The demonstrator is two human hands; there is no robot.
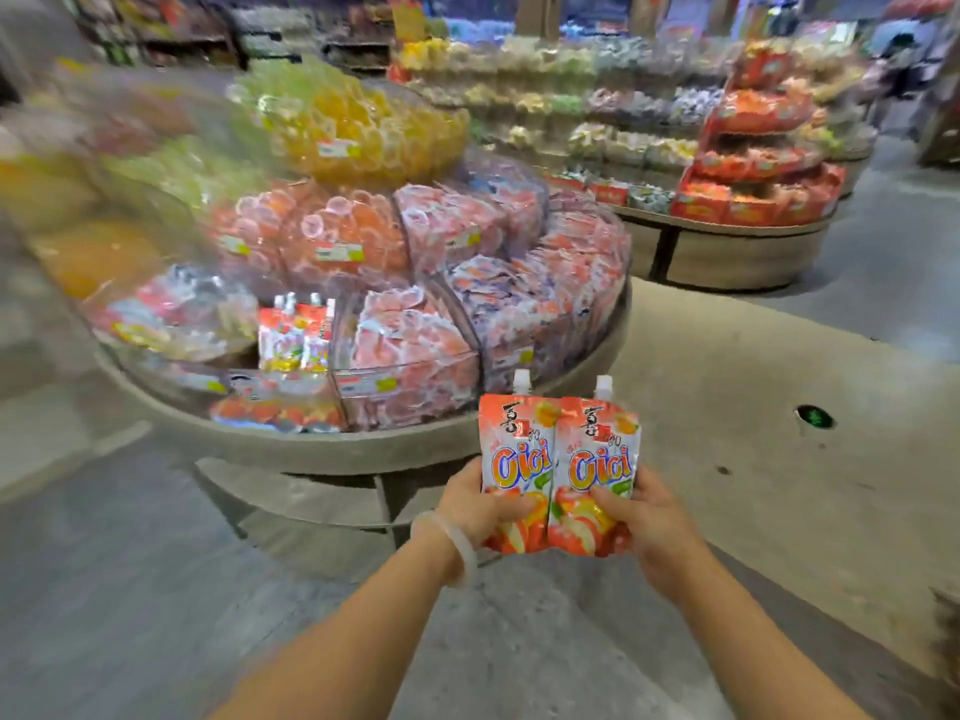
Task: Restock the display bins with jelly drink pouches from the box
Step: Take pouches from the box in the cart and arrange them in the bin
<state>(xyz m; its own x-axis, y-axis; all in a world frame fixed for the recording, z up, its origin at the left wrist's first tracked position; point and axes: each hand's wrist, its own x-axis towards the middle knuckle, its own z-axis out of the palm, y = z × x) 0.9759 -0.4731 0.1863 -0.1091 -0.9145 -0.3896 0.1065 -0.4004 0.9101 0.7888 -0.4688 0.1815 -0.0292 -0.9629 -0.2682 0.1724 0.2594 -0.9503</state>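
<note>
Two orange jelly drink pouches with white spouts stand upright side by side in front of me. My left hand (480,504) grips the left pouch (517,454) at its lower part. My right hand (647,517) grips the right pouch (602,459) the same way. Ahead to the left is a round tiered display stand (332,452) with clear bins. One lower bin (296,376) holds a few matching pouches (296,332) standing upright. The box is not in view.
Neighbouring bins (410,356) are packed with orange and pink jelly cups. A second round stand (743,252) with red packs stands far right. Grey floor lies between the stands, with a small green floor mark (814,417). A person stands at the far right back.
</note>
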